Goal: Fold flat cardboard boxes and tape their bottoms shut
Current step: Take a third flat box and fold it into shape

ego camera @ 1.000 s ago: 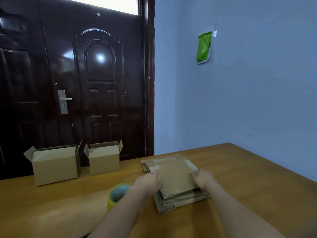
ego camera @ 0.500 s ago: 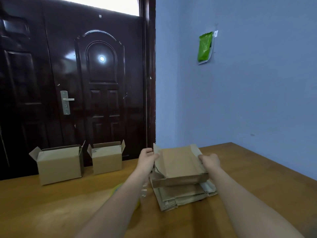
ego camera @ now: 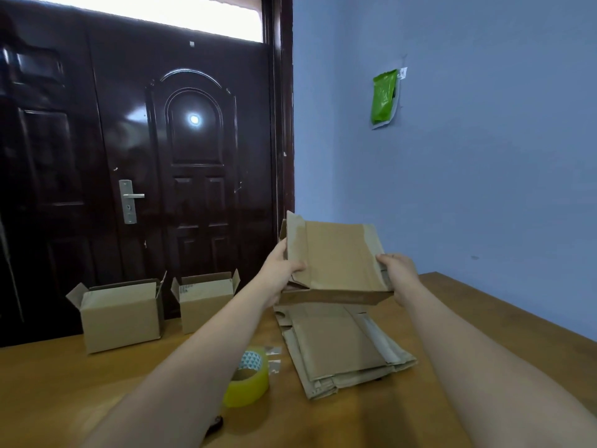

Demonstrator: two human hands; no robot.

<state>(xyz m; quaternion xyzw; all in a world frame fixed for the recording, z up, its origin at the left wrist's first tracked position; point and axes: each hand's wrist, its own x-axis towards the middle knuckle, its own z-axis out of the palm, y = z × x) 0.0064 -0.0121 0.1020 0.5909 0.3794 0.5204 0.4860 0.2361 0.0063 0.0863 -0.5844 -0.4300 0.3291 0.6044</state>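
Observation:
I hold one flat cardboard box (ego camera: 339, 257) in the air above the table, tilted up toward me. My left hand (ego camera: 281, 268) grips its left edge with the thumb across the front. Its right edge is gripped by my right hand (ego camera: 399, 270). Directly below lies the stack of flat boxes (ego camera: 342, 347) on the wooden table (ego camera: 484, 324). A roll of yellowish clear tape (ego camera: 248, 379) sits left of the stack, partly behind my left forearm.
Two folded boxes stand open-topped at the table's far left: a larger one (ego camera: 121, 315) and a smaller one (ego camera: 206, 300). Behind them is a dark door (ego camera: 145, 156). A blue wall runs along the right. A small dark object (ego camera: 214, 423) lies near the tape.
Both hands took the top flat box off the stack and lifted it. It has risen higher and tilted more upright, uncovering the tape roll beside the stack.

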